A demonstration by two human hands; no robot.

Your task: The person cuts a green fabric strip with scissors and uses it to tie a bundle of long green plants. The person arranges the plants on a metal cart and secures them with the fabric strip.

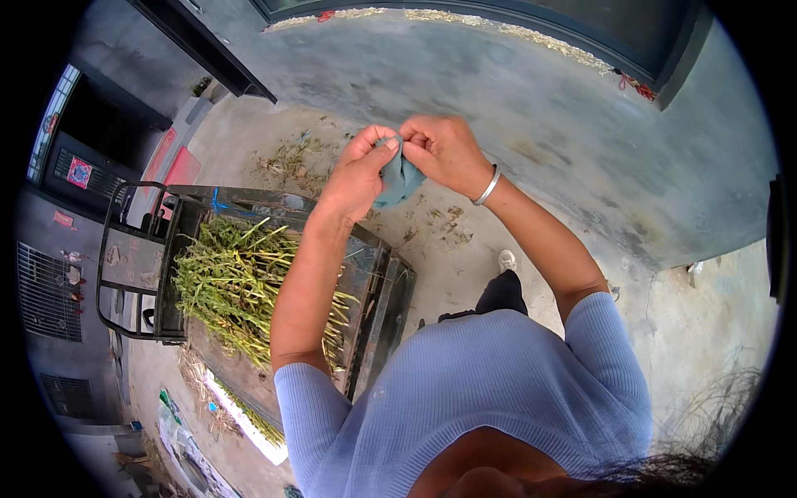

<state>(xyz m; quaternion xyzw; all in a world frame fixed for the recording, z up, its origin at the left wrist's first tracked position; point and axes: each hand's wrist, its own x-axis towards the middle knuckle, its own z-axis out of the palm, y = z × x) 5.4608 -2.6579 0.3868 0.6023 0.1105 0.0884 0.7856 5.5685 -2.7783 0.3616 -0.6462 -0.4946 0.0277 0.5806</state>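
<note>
Both my arms reach forward, and my hands meet in front of me at a piece of teal-green cloth (402, 181). My left hand (365, 164) is closed, its thumb and fingers pinching the cloth's upper edge. Beside it my right hand (444, 149) pinches the same edge, with a silver bangle on the wrist. Below the fingers the cloth hangs folded and bunched; what kind of item it is I cannot tell. My left forearm passes over the cart bed with cut green plants (241, 282) on it.
A cart (378, 286) with a metal rail frame (129, 286) stands at my left. Ahead and to the right runs a grey wall (531, 116) with a window above. Plant scraps (290, 162) lie on the concrete floor. At lower left are a white strip (249, 427) and plastic sheeting (187, 448).
</note>
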